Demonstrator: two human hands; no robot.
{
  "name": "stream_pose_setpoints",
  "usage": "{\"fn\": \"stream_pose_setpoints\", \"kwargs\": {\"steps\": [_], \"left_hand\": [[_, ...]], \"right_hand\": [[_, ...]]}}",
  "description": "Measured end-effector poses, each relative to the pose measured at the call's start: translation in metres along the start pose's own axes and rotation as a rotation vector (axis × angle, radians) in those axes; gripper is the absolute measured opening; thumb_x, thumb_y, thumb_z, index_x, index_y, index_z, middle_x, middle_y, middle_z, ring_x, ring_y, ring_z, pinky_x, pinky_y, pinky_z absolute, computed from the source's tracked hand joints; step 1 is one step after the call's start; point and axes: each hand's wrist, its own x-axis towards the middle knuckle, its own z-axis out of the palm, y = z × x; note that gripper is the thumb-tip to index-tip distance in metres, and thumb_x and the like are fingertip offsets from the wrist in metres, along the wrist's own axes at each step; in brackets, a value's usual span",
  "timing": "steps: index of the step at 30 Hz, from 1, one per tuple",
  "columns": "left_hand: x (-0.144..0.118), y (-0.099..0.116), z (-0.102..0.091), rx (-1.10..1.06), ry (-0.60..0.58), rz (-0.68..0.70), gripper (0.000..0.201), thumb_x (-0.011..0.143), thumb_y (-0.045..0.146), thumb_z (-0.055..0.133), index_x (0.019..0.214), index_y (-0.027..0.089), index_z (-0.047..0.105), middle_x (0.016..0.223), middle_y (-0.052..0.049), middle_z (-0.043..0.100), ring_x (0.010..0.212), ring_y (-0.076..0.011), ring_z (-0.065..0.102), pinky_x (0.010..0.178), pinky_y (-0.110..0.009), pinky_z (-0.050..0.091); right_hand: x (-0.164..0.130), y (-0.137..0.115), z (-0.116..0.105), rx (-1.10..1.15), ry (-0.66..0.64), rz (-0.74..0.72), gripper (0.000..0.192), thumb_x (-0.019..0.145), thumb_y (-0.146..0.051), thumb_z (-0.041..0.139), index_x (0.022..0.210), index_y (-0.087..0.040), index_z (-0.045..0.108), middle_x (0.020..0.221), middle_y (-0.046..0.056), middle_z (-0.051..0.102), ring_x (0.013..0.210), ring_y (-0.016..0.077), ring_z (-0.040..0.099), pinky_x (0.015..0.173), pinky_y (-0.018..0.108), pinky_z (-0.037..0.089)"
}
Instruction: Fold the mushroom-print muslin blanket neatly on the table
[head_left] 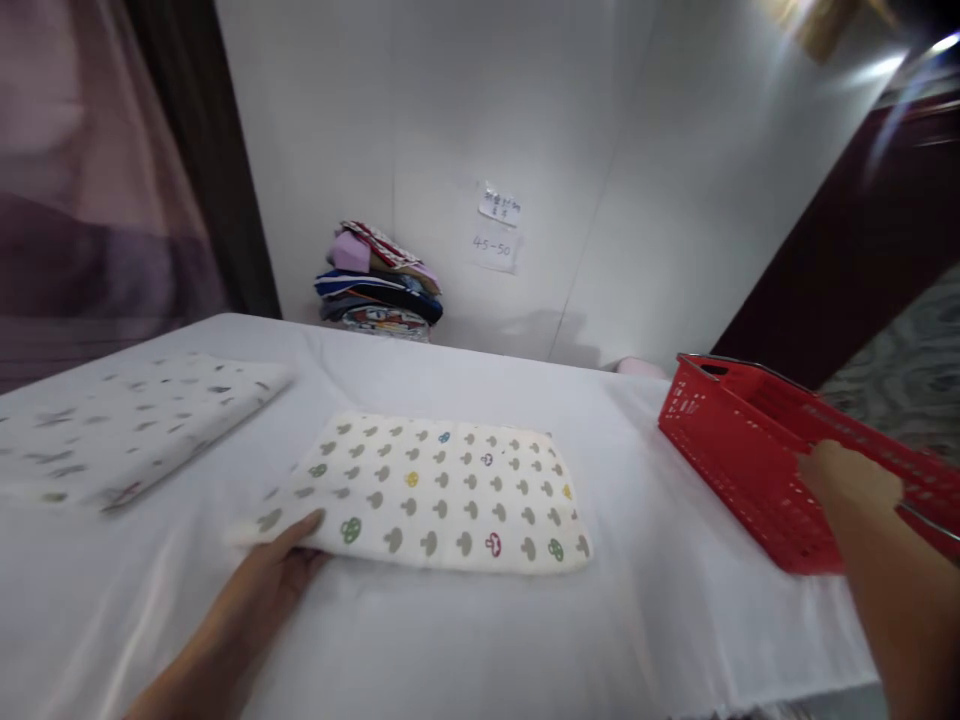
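Note:
A folded white cloth [439, 495] printed with grey and a few coloured mushrooms lies flat on the white-covered table. My left hand [281, 565] grips its near left corner, thumb on top and fingers underneath. On the right, a red plastic basket [742, 460] with a metal handle stands by the table's edge. My right hand [847, 475] reaches over the basket's near side. Its fingers are hidden, so what they touch or hold does not show.
Another folded white cloth [142, 420] with dark marks lies at the left. At the back, a stack of folded fabrics [379, 280] stands against the pale wall, near two paper notes [497, 228]. A pinkish curtain [97, 180] hangs at the left.

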Motion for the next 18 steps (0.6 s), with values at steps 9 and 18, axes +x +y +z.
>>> {"fn": "stream_pose_setpoints", "kwargs": {"steps": [9,18], "left_hand": [[0.012,0.04,-0.053,0.897,0.078,-0.028,0.038,0.071,0.053,0.065,0.066,0.016,0.061,0.064,-0.005,0.066,0.061,-0.0229,0.063,0.057,-0.031,0.051],[0.042,0.063,-0.029,1.553,0.2,0.478,0.049,0.082,0.051,0.044,0.116,0.016,0.056,0.12,-0.013,0.059,0.097,-0.0279,0.059,0.078,-0.035,0.044]], "right_hand": [[-0.105,-0.115,0.026,0.705,-0.368,-0.498,0.027,0.079,-0.032,0.052,0.095,-0.018,0.068,0.105,0.012,0.068,0.103,0.0261,0.06,0.093,0.037,0.043],[-0.185,-0.245,0.048,0.94,-0.646,-0.452,0.028,0.07,-0.034,0.058,0.092,-0.021,0.069,0.094,0.005,0.07,0.088,0.0239,0.063,0.081,0.035,0.046]]}}
